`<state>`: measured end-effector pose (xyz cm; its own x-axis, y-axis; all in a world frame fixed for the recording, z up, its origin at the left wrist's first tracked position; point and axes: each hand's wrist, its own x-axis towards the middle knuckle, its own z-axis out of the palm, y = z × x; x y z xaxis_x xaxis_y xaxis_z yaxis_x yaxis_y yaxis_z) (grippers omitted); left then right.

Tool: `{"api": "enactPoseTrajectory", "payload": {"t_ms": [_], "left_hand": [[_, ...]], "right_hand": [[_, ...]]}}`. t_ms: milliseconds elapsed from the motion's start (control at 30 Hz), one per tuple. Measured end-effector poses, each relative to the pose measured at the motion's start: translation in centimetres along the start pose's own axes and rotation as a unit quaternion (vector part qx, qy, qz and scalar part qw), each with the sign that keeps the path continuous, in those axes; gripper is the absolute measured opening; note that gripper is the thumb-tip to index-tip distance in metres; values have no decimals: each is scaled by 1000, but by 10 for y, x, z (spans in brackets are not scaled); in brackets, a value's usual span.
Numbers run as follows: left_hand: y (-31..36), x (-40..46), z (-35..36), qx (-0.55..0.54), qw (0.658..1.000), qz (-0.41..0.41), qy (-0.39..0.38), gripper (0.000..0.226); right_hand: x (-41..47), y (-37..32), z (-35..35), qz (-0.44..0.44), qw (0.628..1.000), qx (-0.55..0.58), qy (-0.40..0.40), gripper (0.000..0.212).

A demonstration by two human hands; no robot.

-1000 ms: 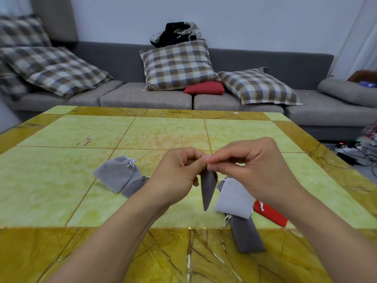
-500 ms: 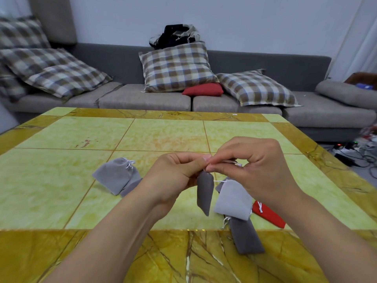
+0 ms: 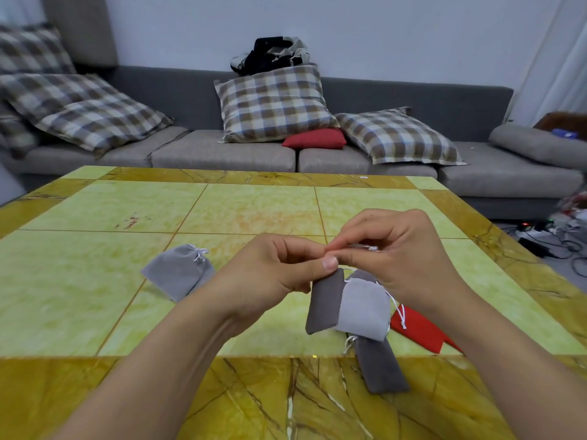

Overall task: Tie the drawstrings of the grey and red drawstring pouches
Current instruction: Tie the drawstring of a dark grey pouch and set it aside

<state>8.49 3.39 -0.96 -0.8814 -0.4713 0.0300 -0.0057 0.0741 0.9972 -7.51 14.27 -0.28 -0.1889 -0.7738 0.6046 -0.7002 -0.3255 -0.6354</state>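
Both hands raised above the yellow-green tiled table (image 3: 95, 281), meeting at mid-frame; left hand (image 3: 273, 274) curled, thumb and forefinger pinching the top of a dark grey pouch (image 3: 324, 303) that hangs down from the grip, clear of the tabletop as far as can be told; right hand (image 3: 397, 252) also curled, fingertips pinched on a thin white drawstring (image 3: 370, 248) at the pouch mouth — knot itself hidden between the fingers, cannot tell its state.

Behind and below the held pouch: a light grey pouch (image 3: 365, 309) lying on the table, white cord trailing at its right edge; a second dark grey pouch (image 3: 381, 366) touching its near edge, lying across the amber border tile; a red pouch (image 3: 419, 331) just right of the light grey one, partly under the right wrist, white cord end on it.

Well apart to the left: another grey pouch (image 3: 178, 271), mouth cinched, white cord bunched at its top — a darker one appears tucked under it.

Beyond the table: grey sofa (image 3: 222, 150); plaid cushions (image 3: 273, 103); small red cushion (image 3: 314, 138).
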Motion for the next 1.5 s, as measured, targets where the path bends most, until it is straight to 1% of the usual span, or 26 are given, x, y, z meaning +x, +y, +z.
{"api": "enactPoseTrajectory", "payload": {"t_ms": [100,200,300,467,667,767,867,1000,1100,1233,1333,1500], "left_hand": [[-1,1,3,6,1000,0,14,16],[-2,1,3,18,1000,4,20,14],[-2,1,3,24,1000,6,16,16],[-2,0,6,-6,1000,2,20,16],[-3,1,8,17,999,-5,33,14],[-3,2,9,-10,999,-3,37,14],[-4,3,8,-40,998,5,40,17],[-6,5,10,-88,993,14,81,17],[-9,7,12,-89,990,17,107,14],[-10,7,14,-86,990,17,108,14],[-10,7,12,-70,992,30,101,16],[-12,8,10,-49,994,48,80,19]], "right_hand": [[1,0,-3,46,997,49,-31,7],[3,-1,-6,70,993,81,-40,11],[2,-1,-5,70,995,73,-24,10],[2,-2,-1,71,993,89,1,11],[1,-2,1,93,990,109,18,15],[3,3,-3,118,987,111,12,14],[3,4,-5,124,985,117,23,12],[1,3,3,143,980,127,58,4],[0,4,8,155,978,120,71,4],[-1,4,8,151,981,94,72,3],[-1,4,11,131,988,60,62,2],[-2,1,11,98,992,40,71,3]]}}
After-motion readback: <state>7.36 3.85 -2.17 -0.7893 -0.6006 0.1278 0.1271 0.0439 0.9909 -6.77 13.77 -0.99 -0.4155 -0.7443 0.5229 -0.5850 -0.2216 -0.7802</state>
